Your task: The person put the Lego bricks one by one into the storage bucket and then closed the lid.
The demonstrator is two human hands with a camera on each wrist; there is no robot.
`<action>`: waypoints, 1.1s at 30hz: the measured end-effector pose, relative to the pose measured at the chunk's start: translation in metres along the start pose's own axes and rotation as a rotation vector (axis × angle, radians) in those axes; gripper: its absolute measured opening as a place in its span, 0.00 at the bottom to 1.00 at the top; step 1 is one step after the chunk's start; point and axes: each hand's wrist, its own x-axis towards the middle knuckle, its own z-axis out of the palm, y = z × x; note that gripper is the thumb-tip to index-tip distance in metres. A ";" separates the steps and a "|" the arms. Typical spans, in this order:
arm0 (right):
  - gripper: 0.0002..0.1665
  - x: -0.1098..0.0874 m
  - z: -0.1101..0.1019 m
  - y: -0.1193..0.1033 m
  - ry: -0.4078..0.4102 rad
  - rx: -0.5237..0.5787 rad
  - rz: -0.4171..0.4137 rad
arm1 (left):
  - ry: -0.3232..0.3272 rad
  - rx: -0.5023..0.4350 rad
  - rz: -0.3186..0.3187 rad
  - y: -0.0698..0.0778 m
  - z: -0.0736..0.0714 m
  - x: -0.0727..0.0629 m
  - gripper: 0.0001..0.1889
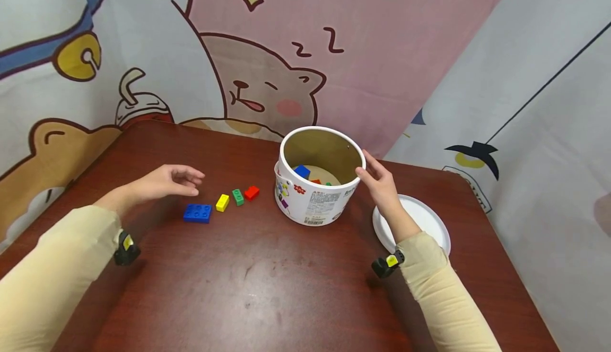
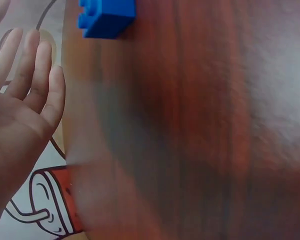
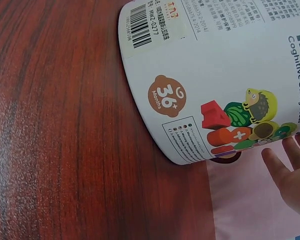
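In the head view my left hand (image 1: 169,181) hovers behind and above a blue building block (image 1: 198,213), its fingers loosely bent and nothing held. The left wrist view has that hand (image 2: 27,95) at the left and the blue block (image 2: 109,17) at the top. A small yellow block (image 1: 222,202), a green block (image 1: 238,196) and a red block (image 1: 252,192) lie in a slanting row beside it. My right hand (image 1: 382,185) touches the right side of a white bucket (image 1: 317,203) at its rim, with fingers extended. Inside the bucket lies another blue block (image 1: 302,171), beside partly hidden red and green pieces.
A round white lid (image 1: 429,222) lies on the table right of the bucket, partly beneath my right forearm. The brown wooden table (image 1: 258,283) reaches back to a printed cloth (image 1: 372,34) with cartoon bears. Each wrist wears a small black camera.
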 end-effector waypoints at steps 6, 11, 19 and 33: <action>0.32 0.000 0.000 0.000 0.004 0.000 -0.006 | -0.088 -0.054 0.011 -0.015 0.006 -0.007 0.27; 0.32 0.001 0.001 0.001 0.004 0.003 -0.018 | -0.126 -0.007 0.004 -0.021 0.012 -0.008 0.27; 0.31 0.000 0.001 0.001 0.018 -0.007 -0.027 | -0.156 0.113 0.026 -0.021 0.019 -0.007 0.26; 0.32 0.001 0.001 0.004 0.018 0.008 -0.014 | -0.090 0.078 -0.038 -0.013 0.012 -0.003 0.23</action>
